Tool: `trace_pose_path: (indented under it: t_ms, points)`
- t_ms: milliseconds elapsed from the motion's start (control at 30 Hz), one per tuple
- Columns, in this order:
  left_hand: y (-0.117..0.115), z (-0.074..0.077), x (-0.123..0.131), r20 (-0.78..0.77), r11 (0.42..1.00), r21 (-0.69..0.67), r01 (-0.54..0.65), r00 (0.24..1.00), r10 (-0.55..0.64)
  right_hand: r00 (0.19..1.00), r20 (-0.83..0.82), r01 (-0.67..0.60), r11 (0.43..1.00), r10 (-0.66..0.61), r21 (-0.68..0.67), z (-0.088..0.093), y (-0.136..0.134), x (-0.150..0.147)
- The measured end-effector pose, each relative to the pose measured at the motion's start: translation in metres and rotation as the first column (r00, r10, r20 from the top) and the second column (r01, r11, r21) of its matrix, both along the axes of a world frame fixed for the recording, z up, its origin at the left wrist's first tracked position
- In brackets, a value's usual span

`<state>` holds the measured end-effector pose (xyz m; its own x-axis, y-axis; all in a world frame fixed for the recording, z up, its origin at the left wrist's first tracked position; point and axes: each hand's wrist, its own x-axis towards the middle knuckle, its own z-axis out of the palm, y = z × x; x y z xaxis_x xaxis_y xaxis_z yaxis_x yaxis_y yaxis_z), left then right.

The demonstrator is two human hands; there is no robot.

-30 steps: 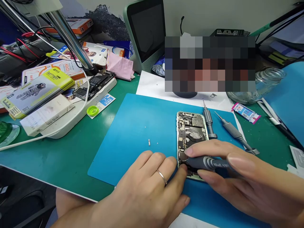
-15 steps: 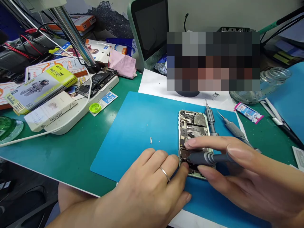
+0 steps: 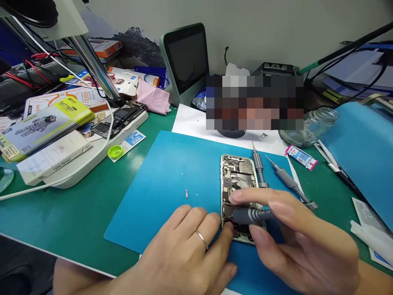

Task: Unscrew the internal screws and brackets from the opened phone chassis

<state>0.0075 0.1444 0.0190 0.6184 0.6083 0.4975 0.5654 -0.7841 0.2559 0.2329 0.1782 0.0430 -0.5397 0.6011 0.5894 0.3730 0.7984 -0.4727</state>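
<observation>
An opened phone point(image 3: 242, 179) lies on the blue mat with its circuit boards and inner parts bare. In my right hand point(image 3: 301, 237) is a dark grey screwdriver point(image 3: 247, 216), its tip down at the phone's lower left part. The right index finger reaches over the phone above the screwdriver. My left hand point(image 3: 192, 250), with a ring on it, is closed, its curled fingers against the phone's lower left edge. The left index fingertip presses beside the screwdriver tip. A small metal bracket point(image 3: 186, 194) lies on the mat left of the phone.
Two more screwdrivers, one point(image 3: 258, 164) beside the phone and one point(image 3: 287, 178) farther right, lie on the blue mat point(image 3: 147, 176). Beyond stand a glass jar point(image 3: 313, 127) and a dark tablet-like screen point(image 3: 190, 57). Boxes, a battery box point(image 3: 46, 127) and cables crowd the left.
The view has shifted, so the scene sits farther left and lower. Both hands and the screwdriver keep about the same place on the phone.
</observation>
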Motion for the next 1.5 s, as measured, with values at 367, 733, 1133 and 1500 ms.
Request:
trace_pose_path:
  t_ms: [367, 733, 1133, 1500]
  points:
    - [-0.001, 0.006, 0.000, 0.006, 1.000, -0.017, -0.011, 1.000, 0.011, 0.997, 0.061, -0.057, 0.998, 0.056, 0.020, 0.001, -0.003, 0.002]
    - [-0.003, 0.007, 0.001, -0.001, 0.999, -0.046, -0.010, 1.000, 0.010, 0.994, 0.040, -0.102, 0.994, 0.101, 0.030, 0.001, 0.003, -0.001]
    - [-0.004, 0.007, -0.002, -0.027, 0.997, -0.071, -0.006, 1.000, 0.004, 0.996, -0.028, -0.088, 0.995, 0.087, -0.038, -0.003, 0.003, -0.002]
    - [-0.004, 0.010, -0.004, -0.074, 0.995, -0.098, 0.013, 0.997, -0.020, 0.992, -0.115, 0.029, 0.983, -0.050, -0.181, -0.003, -0.004, -0.007]
